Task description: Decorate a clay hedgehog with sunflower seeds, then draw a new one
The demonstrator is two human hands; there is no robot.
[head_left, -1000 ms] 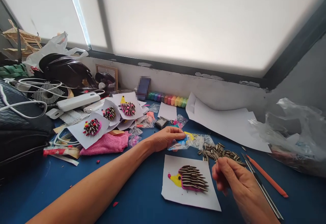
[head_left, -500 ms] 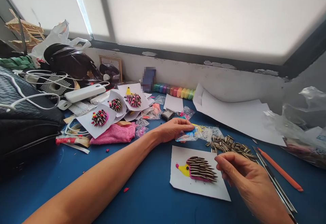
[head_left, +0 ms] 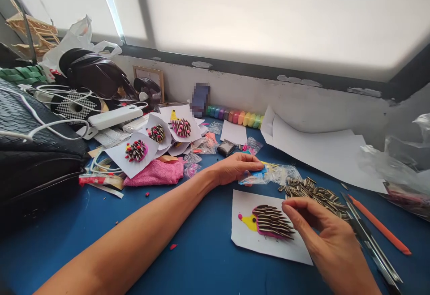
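A white paper card [head_left: 242,240] lies on the blue table, bearing a clay hedgehog with a yellow face [head_left: 249,223], a pink nose and dark striped sunflower seeds [head_left: 273,221] as spines. Over the card's upper right edge, my right hand [head_left: 324,237] is closed in a pinch; anything between its thumb and forefinger is too small or hidden to make out. My left hand [head_left: 233,168], behind the card, grips a clear plastic packet [head_left: 257,176] with blue and yellow pieces inside. A pile of loose sunflower seeds [head_left: 314,192] lies just beyond my right hand.
Metal tools [head_left: 372,241] and an orange stick [head_left: 381,225] lie at the right. Finished hedgehog cards [head_left: 136,150] rest around a pink cloth [head_left: 154,173] at the left, near a black bag [head_left: 36,151]. Colourful clay packs [head_left: 235,117] and large white paper [head_left: 312,149] line the wall.
The view has shifted, moving everything slightly right in the picture. Relative to the card, my right hand's pinched fingertips have moved left over its corner. My left hand stays on the packet.
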